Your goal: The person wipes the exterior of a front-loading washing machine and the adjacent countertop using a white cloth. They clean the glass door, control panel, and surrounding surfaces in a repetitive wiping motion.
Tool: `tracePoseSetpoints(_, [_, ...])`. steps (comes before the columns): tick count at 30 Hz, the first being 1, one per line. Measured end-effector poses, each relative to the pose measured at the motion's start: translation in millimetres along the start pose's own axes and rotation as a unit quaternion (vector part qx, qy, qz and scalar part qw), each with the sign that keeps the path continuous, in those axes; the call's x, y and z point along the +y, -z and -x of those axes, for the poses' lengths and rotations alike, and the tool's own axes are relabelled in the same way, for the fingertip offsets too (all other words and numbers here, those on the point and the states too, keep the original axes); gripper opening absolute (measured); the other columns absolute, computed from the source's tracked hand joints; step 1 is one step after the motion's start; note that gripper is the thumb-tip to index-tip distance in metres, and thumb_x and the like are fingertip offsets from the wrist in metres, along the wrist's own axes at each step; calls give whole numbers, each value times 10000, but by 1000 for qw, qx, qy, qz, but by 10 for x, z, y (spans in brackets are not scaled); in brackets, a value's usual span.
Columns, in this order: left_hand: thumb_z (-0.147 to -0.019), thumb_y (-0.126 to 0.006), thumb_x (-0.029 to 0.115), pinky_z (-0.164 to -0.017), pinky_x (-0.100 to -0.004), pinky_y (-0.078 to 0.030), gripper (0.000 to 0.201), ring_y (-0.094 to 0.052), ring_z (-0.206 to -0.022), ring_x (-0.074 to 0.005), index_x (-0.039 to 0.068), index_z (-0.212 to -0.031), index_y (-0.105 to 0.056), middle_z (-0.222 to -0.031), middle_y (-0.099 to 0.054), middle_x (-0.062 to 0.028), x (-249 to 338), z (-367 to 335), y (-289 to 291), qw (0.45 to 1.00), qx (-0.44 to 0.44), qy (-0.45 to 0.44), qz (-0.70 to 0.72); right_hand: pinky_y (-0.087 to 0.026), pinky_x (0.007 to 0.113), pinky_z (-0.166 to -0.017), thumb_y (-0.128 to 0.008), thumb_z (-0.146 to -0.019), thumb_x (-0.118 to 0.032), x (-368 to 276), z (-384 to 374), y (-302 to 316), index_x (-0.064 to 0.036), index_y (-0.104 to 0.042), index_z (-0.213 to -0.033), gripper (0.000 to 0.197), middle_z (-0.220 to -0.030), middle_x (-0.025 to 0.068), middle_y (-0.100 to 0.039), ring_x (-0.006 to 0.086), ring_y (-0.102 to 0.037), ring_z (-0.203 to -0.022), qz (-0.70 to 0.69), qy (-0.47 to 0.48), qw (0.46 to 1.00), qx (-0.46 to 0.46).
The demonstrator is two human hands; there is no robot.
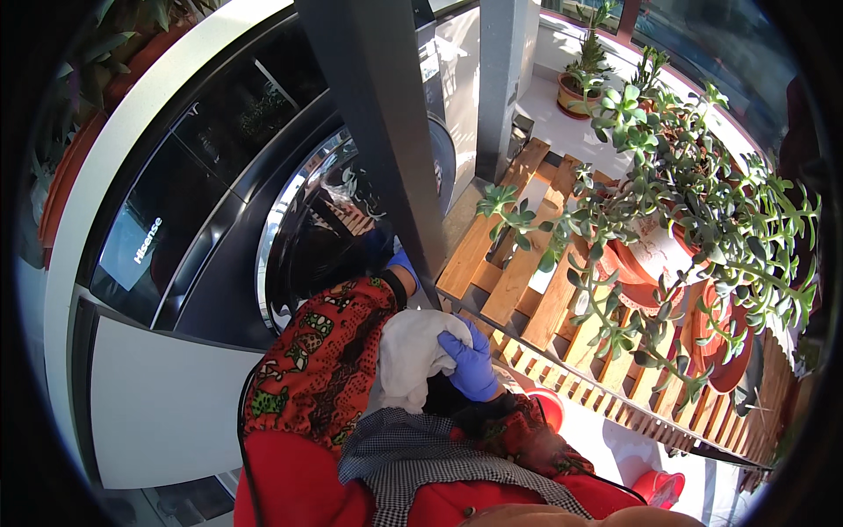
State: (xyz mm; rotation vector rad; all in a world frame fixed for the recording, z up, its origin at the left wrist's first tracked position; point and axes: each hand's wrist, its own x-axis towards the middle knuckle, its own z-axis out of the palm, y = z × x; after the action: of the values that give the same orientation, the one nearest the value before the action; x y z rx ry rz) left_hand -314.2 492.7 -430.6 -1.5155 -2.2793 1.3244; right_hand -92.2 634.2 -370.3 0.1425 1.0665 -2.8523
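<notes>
A crumpled white cloth (406, 358) hangs from my right hand (475, 362), whose blue-gloved fingers are closed on it in front of my body. My left hand (405, 265), also in a blue glove, reaches forward beside a dark grey upright post (373, 114). Only part of that glove shows; the post and my sleeve hide its fingers, so I cannot tell whether it grips anything. Just beyond it is the round, glossy door (307, 233) of a front-loading washing machine (206, 162). Red patterned sleeve covers (320, 360) run over my forearms.
On the right a slatted wooden stand (553, 290) carries a large trailing succulent (685, 202) in a pot, its stems hanging over the slats. A smaller potted plant (580, 92) stands farther back. Red containers (657, 488) sit low at the right. A white panel (167, 404) lies left.
</notes>
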Motion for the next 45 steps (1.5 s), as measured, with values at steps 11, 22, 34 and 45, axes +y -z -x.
tracePoseSetpoints(11, [-917,-556,196,-961,-453,-466,369,-637,-1067,-345,-9,-1203,-669,-1191,-671,-183,-1235,400,1393,896,325,304,6,-523,267,-869,-664,-942,-17,20,-25,6,-37,-622,-1275,336,-1122,24,-687,106,-637,-997,6,42,999,15])
tracePoseSetpoints(22, [-916,-551,198,-1010,-462,-448,400,-618,-1102,-353,-26,-1230,-655,-1211,-658,-194,-132,-34,247,948,163,255,-94,-517,285,-887,-668,-932,-4,-82,2,-68,-28,-627,-1244,316,-1106,32,-677,133,-641,-1000,-6,32,999,32])
tracePoseSetpoints(34, [-805,-607,154,-855,-404,-459,318,-579,-1029,-274,-8,-1057,-713,-1027,-652,-125,-525,715,854,925,215,314,13,-533,350,-900,-611,-950,-111,-112,11,-174,26,-567,-1250,332,-1125,119,-665,219,-662,-1015,83,48,993,64])
tracePoseSetpoints(45, [-975,-492,238,-1005,-395,-422,331,-605,-1095,-290,42,-1187,-654,-1128,-660,-159,-429,-317,558,937,97,335,-2,-537,348,-884,-621,-929,-99,-114,39,-168,31,-569,-1250,351,-1097,128,-673,228,-671,-990,103,54,992,54])
